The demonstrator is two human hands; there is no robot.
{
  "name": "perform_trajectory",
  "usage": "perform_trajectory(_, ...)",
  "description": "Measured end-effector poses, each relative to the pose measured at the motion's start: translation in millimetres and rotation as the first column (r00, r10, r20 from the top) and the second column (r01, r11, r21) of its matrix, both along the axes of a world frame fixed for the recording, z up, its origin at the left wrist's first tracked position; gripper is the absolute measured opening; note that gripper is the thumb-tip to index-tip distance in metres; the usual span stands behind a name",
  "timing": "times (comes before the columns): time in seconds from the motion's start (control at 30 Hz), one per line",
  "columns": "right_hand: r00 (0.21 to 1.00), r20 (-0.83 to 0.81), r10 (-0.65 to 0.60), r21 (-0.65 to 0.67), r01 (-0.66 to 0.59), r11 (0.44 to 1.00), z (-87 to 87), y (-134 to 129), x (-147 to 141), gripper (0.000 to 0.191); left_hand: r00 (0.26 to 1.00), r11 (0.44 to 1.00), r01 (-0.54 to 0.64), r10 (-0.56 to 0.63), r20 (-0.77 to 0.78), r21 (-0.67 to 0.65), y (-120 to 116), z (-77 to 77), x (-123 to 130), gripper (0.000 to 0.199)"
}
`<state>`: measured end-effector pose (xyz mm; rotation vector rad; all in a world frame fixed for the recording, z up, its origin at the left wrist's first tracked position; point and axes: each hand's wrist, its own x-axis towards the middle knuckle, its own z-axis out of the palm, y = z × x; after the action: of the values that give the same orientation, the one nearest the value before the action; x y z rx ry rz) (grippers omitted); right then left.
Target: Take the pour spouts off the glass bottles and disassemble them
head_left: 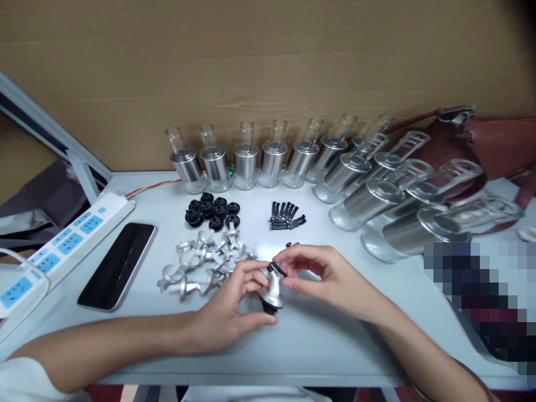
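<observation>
My left hand (234, 304) grips a silver metal pourer spout (273, 290) with a black ribbed stopper (270, 307) at its lower end. The spout is tilted, its narrow end up. Between the fingertips of my right hand (310, 271) is a small black lever piece (278, 269), touching the top of the spout. Left of my hands lies a loose pile of silver spout caps (206, 257). Behind them sits a cluster of black stoppers (207, 209). Farther back, several small black lever pieces (288, 215) lie grouped on the table. Another dark piece (292, 244) is partly hidden behind my right hand.
Glass bottles with steel sleeves (245, 159) stand along the back and curve down the right side. A phone (117, 266) and a white power strip (62, 248) lie at the left. Behind the right-hand bottles is a brown bag (498, 142). A cardboard wall (251, 61) closes the back.
</observation>
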<state>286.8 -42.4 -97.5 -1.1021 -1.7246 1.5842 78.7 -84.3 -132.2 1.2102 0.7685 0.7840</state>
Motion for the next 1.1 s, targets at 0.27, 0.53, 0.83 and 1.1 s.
perform_trajectory(0.27, 0.999, -0.008, -0.032, 0.019, 0.033, 0.999, -2.0, -1.7, -2.0, 0.032, 1.000, 1.000, 0.011, -0.011, 0.017, 0.009, -0.7, 0.2, -0.6, 0.055)
perform_trajectory(0.53, 0.996, -0.079, -0.042, -0.068, 0.037, 0.997, -2.7, -1.9, 0.0, 0.032, 0.999, 0.999, 0.029, -0.030, 0.043, 0.039, -1.4, -1.6, -2.9, 0.055)
perform_trajectory(0.83, 0.948, -0.317, 0.006, -0.551, -0.189, 0.813, -8.2, 9.0, 6.8, 0.037, 0.998, 0.990, 0.051, -0.053, 0.015, 0.131, -1.3, -3.4, -4.4, 0.056)
perform_trajectory(1.1, 0.841, -0.536, 0.076, -0.608, -0.447, 0.656, -14.5, 8.8, 3.0, 0.034, 0.998, 0.972, 0.026, -0.014, -0.054, 0.234, -2.2, -1.8, -7.7, 0.059)
